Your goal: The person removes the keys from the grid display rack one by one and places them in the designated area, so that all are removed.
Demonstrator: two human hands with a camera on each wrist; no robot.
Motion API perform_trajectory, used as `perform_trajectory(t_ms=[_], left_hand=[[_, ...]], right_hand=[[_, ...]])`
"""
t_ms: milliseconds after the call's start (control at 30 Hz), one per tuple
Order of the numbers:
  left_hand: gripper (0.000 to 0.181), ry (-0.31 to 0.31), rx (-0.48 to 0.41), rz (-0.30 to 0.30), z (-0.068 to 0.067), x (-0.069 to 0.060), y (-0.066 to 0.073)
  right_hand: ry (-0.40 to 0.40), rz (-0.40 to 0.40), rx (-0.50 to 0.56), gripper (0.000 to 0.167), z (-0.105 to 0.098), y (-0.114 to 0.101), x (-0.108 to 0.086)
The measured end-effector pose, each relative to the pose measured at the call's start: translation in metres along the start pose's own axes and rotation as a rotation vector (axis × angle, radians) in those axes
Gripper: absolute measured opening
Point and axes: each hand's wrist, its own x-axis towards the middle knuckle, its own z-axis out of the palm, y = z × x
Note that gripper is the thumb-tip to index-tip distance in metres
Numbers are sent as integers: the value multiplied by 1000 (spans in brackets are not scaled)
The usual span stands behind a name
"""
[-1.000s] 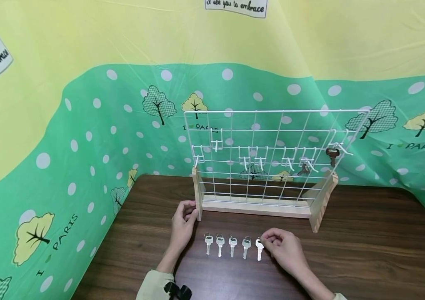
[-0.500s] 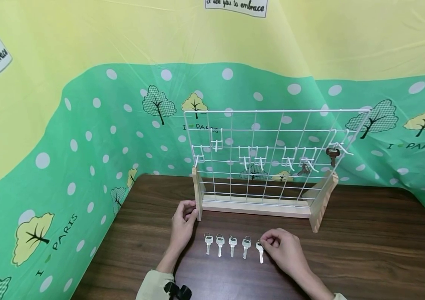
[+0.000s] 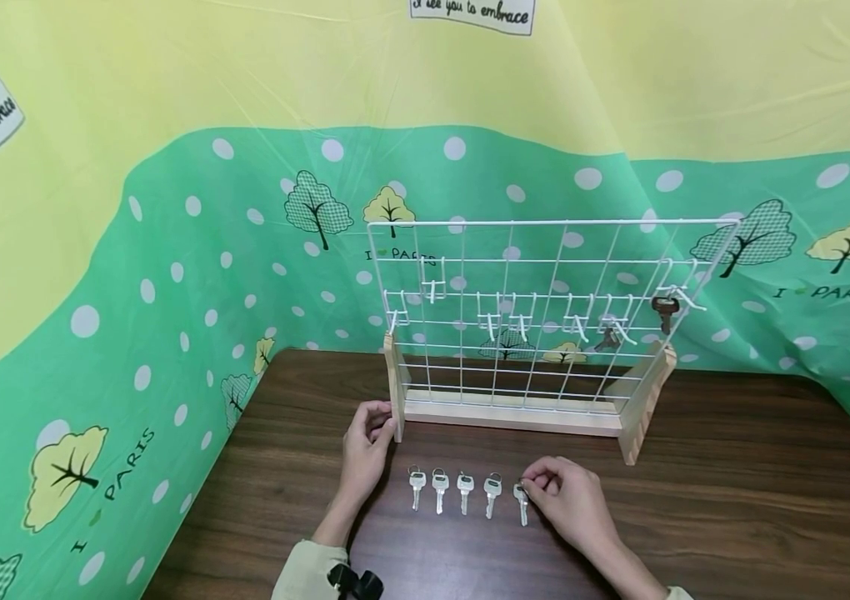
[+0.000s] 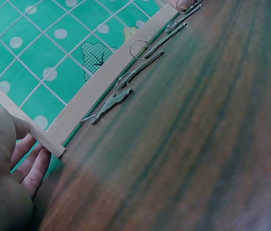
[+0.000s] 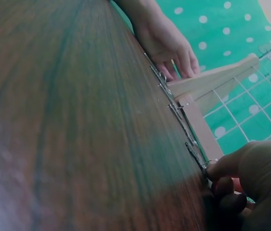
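Several silver keys with small rings lie in a row on the dark wood table, among them a key [image 3: 466, 493] in the middle. At the row's right end, my right hand [image 3: 571, 504] pinches the ring end of the last key [image 3: 522, 505] between thumb and index finger. My left hand [image 3: 367, 446] grips the left wooden foot [image 3: 397, 392] of a white wire rack [image 3: 511, 223]; in the left wrist view the thumb and fingers [image 4: 38, 171] lie on either side of that foot. White hooks hang across the grid. A dark key [image 3: 666, 310] hangs from the far right hook.
The rack's wooden base bar [image 3: 515, 417] lies just behind the keys, and its right foot [image 3: 644, 408] stands behind my right hand. Another key [image 3: 608, 337] hangs at a hook left of the dark one. A patterned cloth [image 3: 192, 275] rises behind and left of the table.
The rightmost key has shifted slightly down and to the right, its tip swinging right under my right hand's pinch. My left hand has stayed at the rack's foot.
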Motion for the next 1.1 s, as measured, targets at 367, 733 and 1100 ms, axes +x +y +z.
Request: perform_trajectory(t_ms=[367, 733, 1100], left_hand=[[18, 4, 4, -2, 0, 0, 0], [17, 8, 10, 7, 0, 0, -1], [18, 5, 17, -26, 0, 1, 1]], right_hand=[[-44, 77, 38, 17, -3, 0, 2], [-20, 188, 137, 15, -5, -4, 5], [20, 250, 277, 5, -11, -10, 8]])
